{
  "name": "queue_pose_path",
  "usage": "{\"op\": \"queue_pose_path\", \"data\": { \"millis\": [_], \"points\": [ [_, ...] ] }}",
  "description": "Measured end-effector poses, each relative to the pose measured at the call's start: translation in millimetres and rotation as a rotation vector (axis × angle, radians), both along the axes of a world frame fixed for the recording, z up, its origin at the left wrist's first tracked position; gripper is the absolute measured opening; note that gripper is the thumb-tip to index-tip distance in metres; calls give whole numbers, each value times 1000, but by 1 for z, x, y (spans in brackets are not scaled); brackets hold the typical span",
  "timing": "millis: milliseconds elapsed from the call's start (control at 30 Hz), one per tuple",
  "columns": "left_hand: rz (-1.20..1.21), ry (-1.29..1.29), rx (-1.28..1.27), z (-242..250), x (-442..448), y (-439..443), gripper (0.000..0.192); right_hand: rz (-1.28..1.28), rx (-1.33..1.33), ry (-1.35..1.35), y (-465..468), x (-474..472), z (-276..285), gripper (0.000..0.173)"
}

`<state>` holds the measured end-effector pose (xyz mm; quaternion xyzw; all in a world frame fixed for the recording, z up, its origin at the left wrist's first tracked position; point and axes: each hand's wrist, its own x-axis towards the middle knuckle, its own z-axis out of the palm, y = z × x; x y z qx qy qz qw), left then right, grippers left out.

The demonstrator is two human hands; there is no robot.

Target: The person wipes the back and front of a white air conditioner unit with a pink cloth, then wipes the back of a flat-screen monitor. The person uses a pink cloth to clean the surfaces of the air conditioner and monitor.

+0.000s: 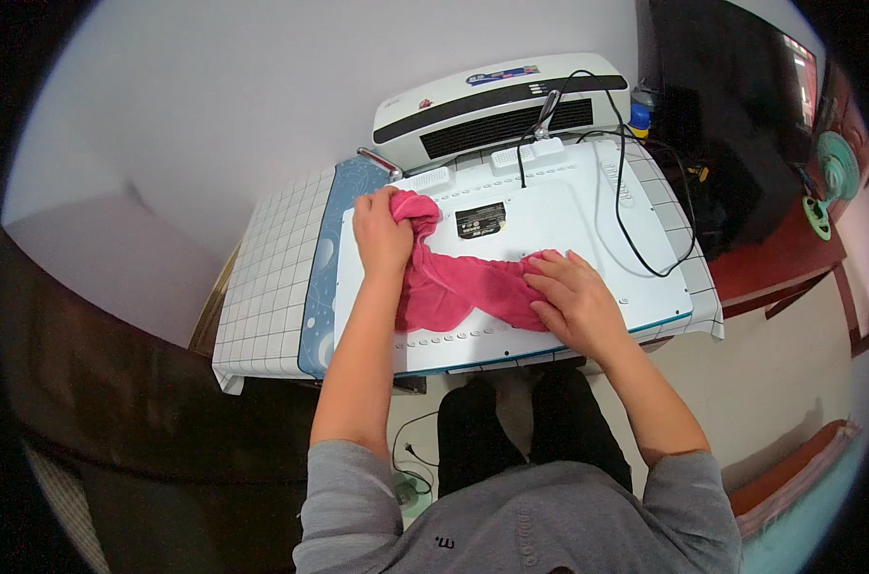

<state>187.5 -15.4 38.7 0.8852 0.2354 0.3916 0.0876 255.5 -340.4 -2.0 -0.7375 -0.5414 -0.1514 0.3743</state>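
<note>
A pink cloth (452, 287) lies partly bunched across a flat white appliance (549, 222), which rests with its labelled, slotted side up. My left hand (382, 233) grips the cloth's crumpled upper left end, near the appliance's left edge. At the cloth's right end, my right hand (574, 301) has hold of it with fingers spread over the fabric. A black power cord (621, 208) comes out of the appliance and loops over its right side. The black label (481, 220) sits between the hands, above the cloth.
A white wall-type heater (502, 104) stands behind against the wall. Checked cloth (269, 265) and a blue patterned mat (323, 280) lie under the appliance. To the right are a dark television (728, 64), a red-brown table (778, 258) and a small green fan (836, 168).
</note>
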Motion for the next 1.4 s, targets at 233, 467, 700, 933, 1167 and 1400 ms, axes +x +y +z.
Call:
{"op": "queue_pose_path", "data": {
  "millis": [233,467,700,933,1167,1400],
  "points": [
    [-88,183,63,-46,-7,4,49,6,3,-3,-2,1,1,34],
    [-224,267,-16,-15,-67,-57,46,6,44,1,-1,2,-5,35],
    [-235,245,200,13,-60,-64,22,16,85,15,-4,4,-12,33],
    [-420,271,-152,-5,31,-89,36,29,137,21,-3,8,-14,31],
    [-305,299,-321,-19,49,-76,26,39,145,22,-4,8,-11,31],
    [-283,265,-311,-27,48,-74,26,42,157,51,-6,7,-10,32]
  ]
}}
